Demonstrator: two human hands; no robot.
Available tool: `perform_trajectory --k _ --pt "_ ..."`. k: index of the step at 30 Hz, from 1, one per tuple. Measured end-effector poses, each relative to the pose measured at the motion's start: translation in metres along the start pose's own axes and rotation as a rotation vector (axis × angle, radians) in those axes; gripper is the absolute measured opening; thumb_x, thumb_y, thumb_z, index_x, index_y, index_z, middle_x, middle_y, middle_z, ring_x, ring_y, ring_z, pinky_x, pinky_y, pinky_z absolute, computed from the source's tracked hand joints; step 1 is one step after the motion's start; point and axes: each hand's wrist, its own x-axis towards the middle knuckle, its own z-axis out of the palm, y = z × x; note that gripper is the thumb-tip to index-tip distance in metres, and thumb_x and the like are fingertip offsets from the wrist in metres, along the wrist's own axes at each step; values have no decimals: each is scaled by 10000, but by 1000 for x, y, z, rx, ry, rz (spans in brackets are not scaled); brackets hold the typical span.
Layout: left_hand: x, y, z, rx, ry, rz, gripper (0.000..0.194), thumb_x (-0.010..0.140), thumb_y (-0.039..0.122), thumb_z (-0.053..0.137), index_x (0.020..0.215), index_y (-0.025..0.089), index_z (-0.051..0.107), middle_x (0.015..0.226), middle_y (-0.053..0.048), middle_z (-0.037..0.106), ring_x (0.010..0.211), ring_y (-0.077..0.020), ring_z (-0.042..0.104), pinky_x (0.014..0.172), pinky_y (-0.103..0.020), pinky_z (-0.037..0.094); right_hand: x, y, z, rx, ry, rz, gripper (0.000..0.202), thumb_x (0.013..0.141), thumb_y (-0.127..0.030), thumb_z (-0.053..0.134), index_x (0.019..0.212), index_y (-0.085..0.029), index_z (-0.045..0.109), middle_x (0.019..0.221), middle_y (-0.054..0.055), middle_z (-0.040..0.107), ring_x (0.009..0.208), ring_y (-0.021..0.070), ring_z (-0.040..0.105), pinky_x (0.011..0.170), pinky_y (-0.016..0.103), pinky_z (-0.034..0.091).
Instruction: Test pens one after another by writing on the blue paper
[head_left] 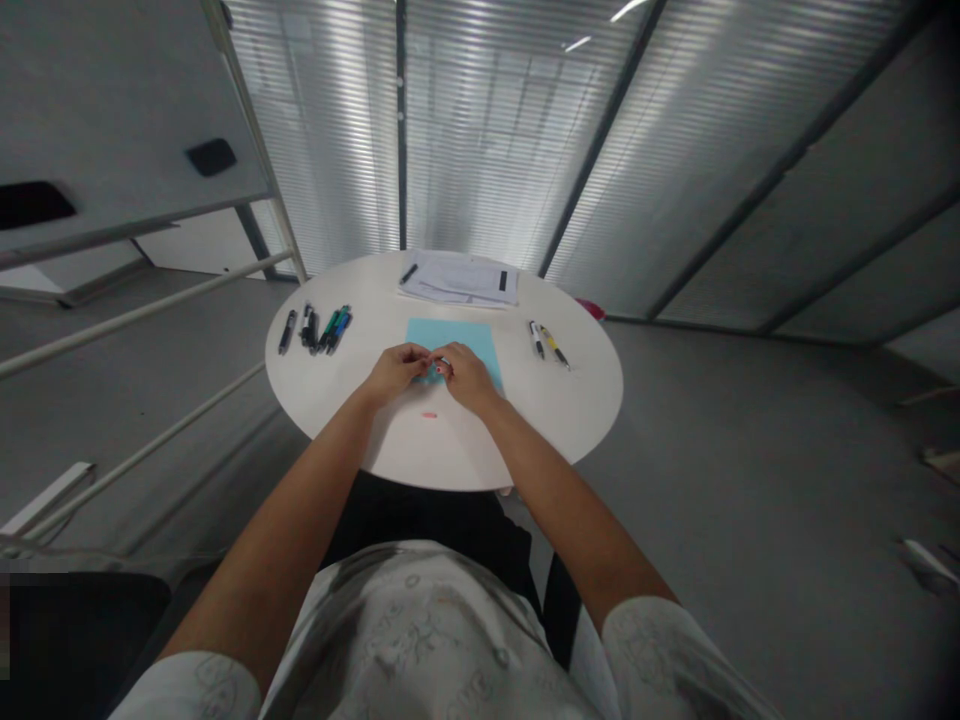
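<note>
My left hand and my right hand meet over a light blue sheet of paper on the round white table. The fingers of both are curled, with the fingertips pinched close together. Something small, with a dark or reddish bit showing, seems to be between them; its kind is too small to make out. Just in front of the hands, toward my body, a small pink piece lies on the tabletop. My hands hide part of the blue sheet.
On the white table, several dark, green and blue pens lie at the left. Two pens, one with yellow, lie at the right. Papers with a pen on top are at the back. A whiteboard frame stands left.
</note>
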Motion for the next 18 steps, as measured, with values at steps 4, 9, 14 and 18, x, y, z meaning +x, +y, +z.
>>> perform_trajectory --k 4,9,14,18 --pt "1 -4 -2 102 14 26 216 671 292 759 786 122 690 713 -48 656 635 -123 562 638 -264 421 0 -1 0 13 4 -5 246 924 -158 427 1009 -216 650 1006 61 620 997 190 531 915 324 420" --pt "2 -4 -1 45 78 -14 267 663 340 752 798 124 673 706 -36 651 637 -120 571 667 -280 444 -4 -3 1 -53 33 92 228 906 -241 515 1110 -251 618 1118 62 565 1058 195 526 878 324 453" --pt "3 -4 1 -85 77 -26 287 638 349 772 778 128 654 705 -20 636 645 -109 581 702 -289 476 -7 -4 -2 -163 12 171 355 878 -435 582 1197 -280 593 1183 76 498 1080 230 511 857 354 462" --pt "5 -7 -1 -66 88 -10 274 671 352 756 788 128 649 691 -18 628 608 -98 570 662 -271 466 -6 -4 -4 -161 -11 146 340 947 -482 454 1181 -302 621 1186 72 487 1068 211 505 863 335 443"
